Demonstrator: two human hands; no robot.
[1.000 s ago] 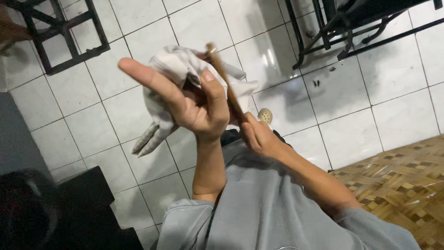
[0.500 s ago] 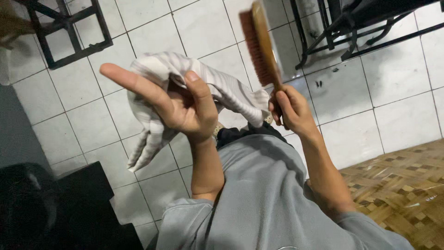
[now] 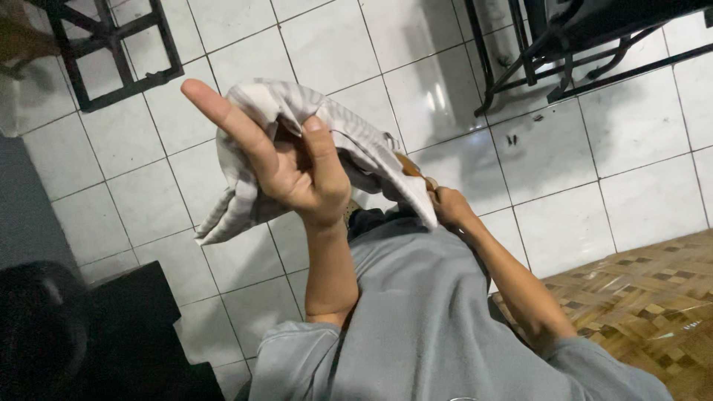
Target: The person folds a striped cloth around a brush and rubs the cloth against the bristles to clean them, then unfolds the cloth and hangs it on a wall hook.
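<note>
Home — white tiled floor (image 3: 616, 141), woven mat (image 3: 631, 289)

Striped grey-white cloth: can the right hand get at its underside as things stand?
Probably yes. The right hand sits right under the striped grey-white cloth, which the left hand holds up, with nothing between them. Its fingers are hidden behind the cloth's edge.

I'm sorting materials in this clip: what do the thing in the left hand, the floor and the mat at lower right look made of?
Cloth: soft woven fabric, light grey with faint stripes; it folds and drapes over the left hand.
Floor: glazed white tile, likely ceramic; glossy reflections and dark grout lines.
Mat: probably woven plant fibre or a vinyl imitation; brown checkered weave with a slight sheen.
</note>
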